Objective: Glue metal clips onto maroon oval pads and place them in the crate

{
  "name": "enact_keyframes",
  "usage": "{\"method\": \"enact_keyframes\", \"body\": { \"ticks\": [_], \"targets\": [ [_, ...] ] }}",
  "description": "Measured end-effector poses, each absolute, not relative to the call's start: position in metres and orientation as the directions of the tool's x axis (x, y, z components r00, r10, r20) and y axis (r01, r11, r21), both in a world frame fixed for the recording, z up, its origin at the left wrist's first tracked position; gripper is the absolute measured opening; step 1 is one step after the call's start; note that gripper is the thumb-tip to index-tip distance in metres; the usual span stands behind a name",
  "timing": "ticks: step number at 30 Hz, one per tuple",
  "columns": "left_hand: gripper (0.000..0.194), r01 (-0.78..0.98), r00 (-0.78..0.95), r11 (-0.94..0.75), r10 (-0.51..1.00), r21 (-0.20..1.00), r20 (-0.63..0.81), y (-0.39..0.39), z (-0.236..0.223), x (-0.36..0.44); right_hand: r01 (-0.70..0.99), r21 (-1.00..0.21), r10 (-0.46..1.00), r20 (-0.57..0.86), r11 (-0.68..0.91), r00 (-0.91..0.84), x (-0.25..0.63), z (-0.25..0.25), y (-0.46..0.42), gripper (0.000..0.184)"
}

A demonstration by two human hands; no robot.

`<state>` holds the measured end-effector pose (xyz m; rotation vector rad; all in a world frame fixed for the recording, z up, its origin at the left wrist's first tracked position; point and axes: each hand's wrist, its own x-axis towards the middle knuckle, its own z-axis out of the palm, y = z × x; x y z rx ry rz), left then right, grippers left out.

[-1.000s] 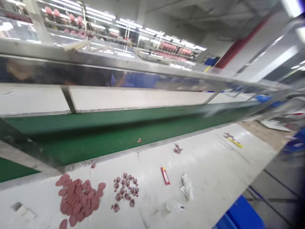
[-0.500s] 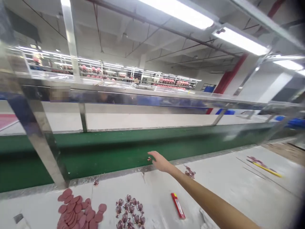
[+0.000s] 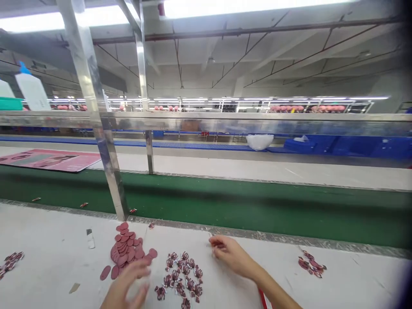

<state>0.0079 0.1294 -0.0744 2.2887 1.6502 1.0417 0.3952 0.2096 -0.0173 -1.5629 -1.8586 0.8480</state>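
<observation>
The left hand (image 3: 125, 285) is hovering at the bottom of the frame, slightly blurred, open with its fingers spread, just over the lower edge of a heap of pink discs (image 3: 125, 249). The right hand (image 3: 229, 254) is reaching in from the lower right, its fingers closed narrowly around a small pale sliver (image 3: 212, 249), just beside a cluster of dark red cut-outs (image 3: 182, 274) lying loose between the two hands.

All of this is lying on a white counter (image 3: 58, 227). A smaller patch of cut-outs (image 3: 310, 264) is sitting to the right, another patch (image 3: 11, 262) is lying at the left edge, and a red stick (image 3: 261, 298) is poking in at the bottom edge. A small white tube (image 3: 90, 239) is lying above and left of the heap.

Beyond the counter's metal edge, a green conveyor belt (image 3: 225, 210) is running across the frame with a few stray bits on it, and a steel post (image 3: 107, 150) is rising beside the heap. Farther off, a pink sheet (image 3: 48, 159) is lying at the left, and a white bag (image 3: 259, 141) is sitting beside blue bins (image 3: 354, 146). Shelves of pink items (image 3: 305, 107) are lining the far wall.
</observation>
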Motion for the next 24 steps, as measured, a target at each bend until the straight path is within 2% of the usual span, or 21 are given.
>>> {"method": "enact_keyframes", "body": {
  "ticks": [2,6,11,17,24],
  "targets": [
    [0.027,0.797,0.153,-0.364,0.894,0.482,0.422,0.180,-0.055,0.014,0.570,-0.812,0.989,0.056,0.125,-0.138,0.392,-0.025,0.190,0.025],
    [0.028,0.868,0.083,-0.235,0.938,0.437,0.337,0.280,-0.026,0.018,0.530,-0.845,0.988,0.133,0.074,0.074,0.406,-0.036,0.166,0.040],
    [0.036,0.934,-0.021,-0.051,0.980,0.353,0.197,0.337,-0.027,0.011,0.510,-0.860,0.957,0.162,0.016,0.242,0.420,-0.050,0.148,0.050],
    [0.031,0.943,0.011,-0.063,0.987,0.326,0.159,0.335,-0.047,0.009,0.511,-0.859,0.974,0.137,0.027,0.179,0.419,-0.059,0.148,0.043],
    [0.033,0.878,0.106,-0.183,0.975,0.443,0.193,0.327,-0.035,0.018,0.499,-0.865,0.991,0.097,0.039,0.091,0.411,-0.054,0.145,0.034]
  ]
}}
